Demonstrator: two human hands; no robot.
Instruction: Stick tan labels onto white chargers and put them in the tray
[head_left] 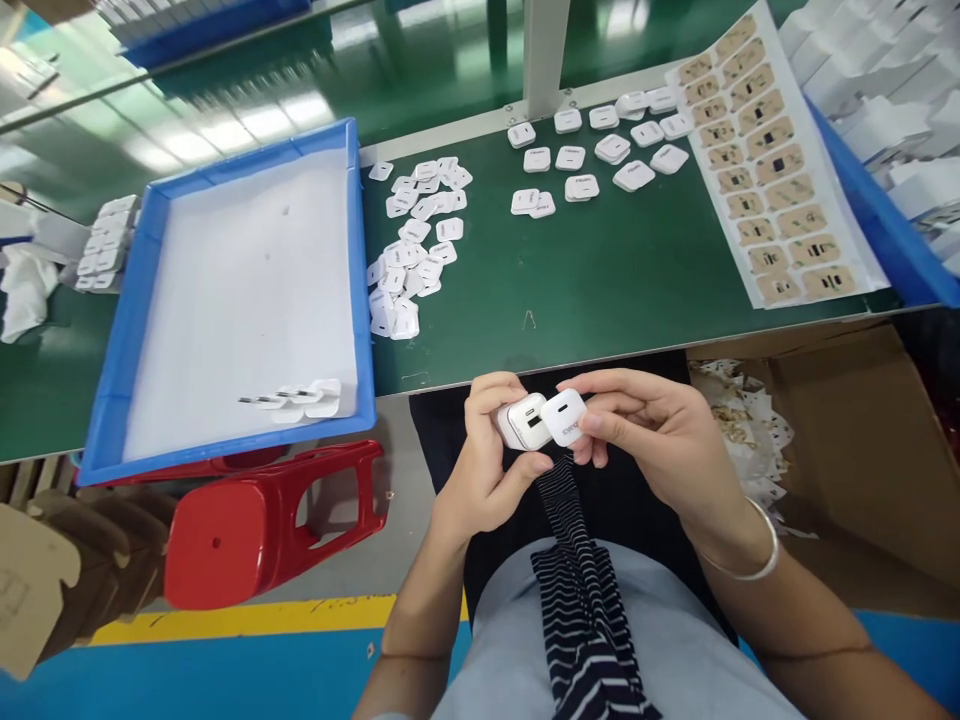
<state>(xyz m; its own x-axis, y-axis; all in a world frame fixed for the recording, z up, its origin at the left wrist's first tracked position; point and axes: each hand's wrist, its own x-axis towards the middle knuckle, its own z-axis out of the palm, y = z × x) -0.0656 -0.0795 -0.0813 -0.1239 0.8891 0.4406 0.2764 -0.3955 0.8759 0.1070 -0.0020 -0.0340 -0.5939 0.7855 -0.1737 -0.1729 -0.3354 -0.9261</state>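
Note:
Just in front of the table's edge, my left hand (480, 470) is closed around a white charger (523, 424) with two port openings in its end face. My right hand (667, 435) pinches a square white cover plate (564, 418) with one dark slot and grey lettering. The plate is beside the charger's end face and overlaps its edge in view; whether they touch I cannot tell. On the green table (480, 300), similar plates lie in a heap (409, 255) at the left and in loose rows (581, 187) farther back.
A blue-rimmed tray (361, 300) at left holds several white pieces (300, 400) near its front. A sheet of tan stickers (772, 170) lies at right, beside a blue bin (900, 240) of white parts. Below are a red stool (217, 545) and a cardboard box (862, 450) with scraps.

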